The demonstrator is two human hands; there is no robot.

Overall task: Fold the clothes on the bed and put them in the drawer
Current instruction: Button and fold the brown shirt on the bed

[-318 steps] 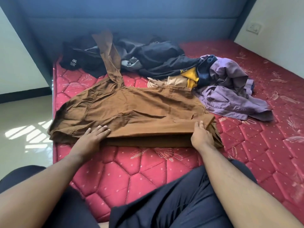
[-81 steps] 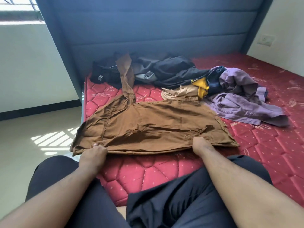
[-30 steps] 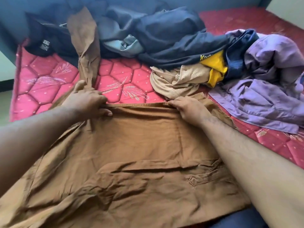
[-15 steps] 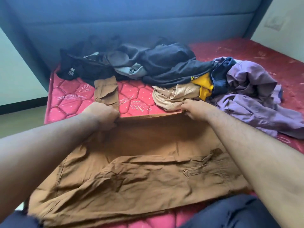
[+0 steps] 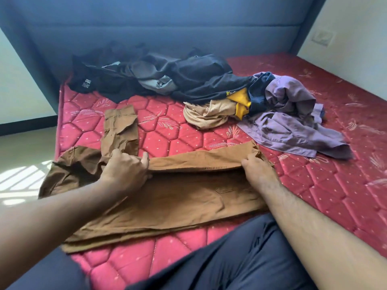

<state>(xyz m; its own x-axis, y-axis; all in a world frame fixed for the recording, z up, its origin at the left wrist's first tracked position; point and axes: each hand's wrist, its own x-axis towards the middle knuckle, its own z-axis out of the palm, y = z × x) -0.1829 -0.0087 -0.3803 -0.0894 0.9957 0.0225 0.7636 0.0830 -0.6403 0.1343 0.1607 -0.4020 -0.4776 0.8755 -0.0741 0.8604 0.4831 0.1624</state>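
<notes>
Brown trousers (image 5: pixel 171 197): far edge now lifted, pulled nearer than before.

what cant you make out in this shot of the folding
Head view only:
- Drawer: not in frame.
- Right hand fingertips: tucked under the brown garment's folded edge.
- Black label print: too small to read.
- Yellow logo: cut short by a fold.
- Dark pile: garments overlap, count unclear.

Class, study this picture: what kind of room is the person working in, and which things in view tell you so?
Most likely a bedroom. A red quilted mattress sits against a padded blue headboard, with loose clothes heaped on it and brown trousers being folded.
</notes>
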